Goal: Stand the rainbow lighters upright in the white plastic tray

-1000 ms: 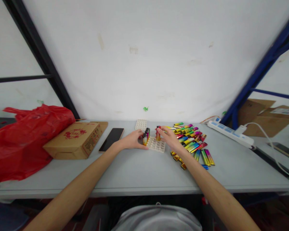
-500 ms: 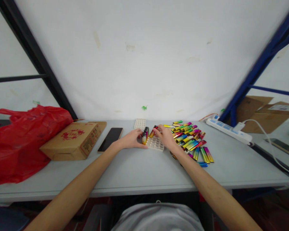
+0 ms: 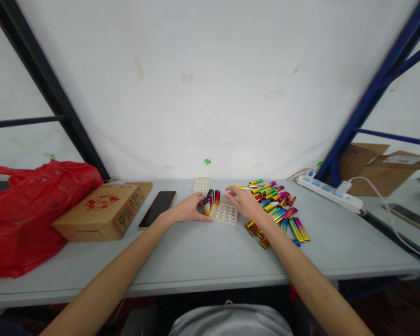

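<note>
A pale tray with rows of round holes (image 3: 226, 214) lies on the table in front of me. Several shiny lighters (image 3: 209, 205) with dark tops stand upright along its left side. One red and yellow lighter (image 3: 217, 198) stands upright at the back row. My left hand (image 3: 189, 208) curls around the tray's left end, thumb at the front edge and fingers beside the standing lighters. My right hand (image 3: 245, 204) hovers right of the tray, fingers apart and holding nothing. Under and beyond it spreads a pile of loose multicoloured lighters (image 3: 276, 210), partly hidden by my forearm.
Behind the tray lies a second holed tray (image 3: 200, 184) near the wall. To the left are a phone (image 3: 158, 208), a cardboard box (image 3: 98, 210) and a red plastic bag (image 3: 38, 210). A white power strip (image 3: 331, 192) with a cable lies at the right.
The lighter that my right hand held tilted over the tray now stands upright in it. My right hand has let go and moved right. My left hand stays at the tray's left end.
</note>
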`<state>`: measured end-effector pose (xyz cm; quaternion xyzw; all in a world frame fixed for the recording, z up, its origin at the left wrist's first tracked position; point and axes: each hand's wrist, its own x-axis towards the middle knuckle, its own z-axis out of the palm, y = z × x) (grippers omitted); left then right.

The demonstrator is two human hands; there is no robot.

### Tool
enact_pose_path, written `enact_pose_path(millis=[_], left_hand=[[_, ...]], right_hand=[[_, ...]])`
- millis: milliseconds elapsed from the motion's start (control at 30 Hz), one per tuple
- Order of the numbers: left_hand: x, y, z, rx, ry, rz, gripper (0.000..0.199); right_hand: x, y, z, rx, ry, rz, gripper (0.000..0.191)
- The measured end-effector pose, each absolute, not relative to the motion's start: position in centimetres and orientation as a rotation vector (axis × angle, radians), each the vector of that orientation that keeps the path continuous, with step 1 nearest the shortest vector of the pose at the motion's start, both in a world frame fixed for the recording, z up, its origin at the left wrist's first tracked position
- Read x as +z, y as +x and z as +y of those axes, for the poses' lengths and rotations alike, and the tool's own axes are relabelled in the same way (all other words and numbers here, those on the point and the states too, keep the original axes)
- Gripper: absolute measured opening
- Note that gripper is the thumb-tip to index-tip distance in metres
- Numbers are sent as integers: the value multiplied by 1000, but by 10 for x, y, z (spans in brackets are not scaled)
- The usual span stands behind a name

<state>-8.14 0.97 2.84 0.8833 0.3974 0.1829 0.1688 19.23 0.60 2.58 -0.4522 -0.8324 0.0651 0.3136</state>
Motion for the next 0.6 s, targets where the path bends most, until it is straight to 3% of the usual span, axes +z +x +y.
enact_pose_path(millis=[233,600], left_hand=[[29,-82,10,498,2528,1146,65],[30,-81,8,504,2540,1165,66]], right_hand=[[26,251,29,-60,-1529,-2248,21],[29,229,31,-134,-1882,-2264,25]])
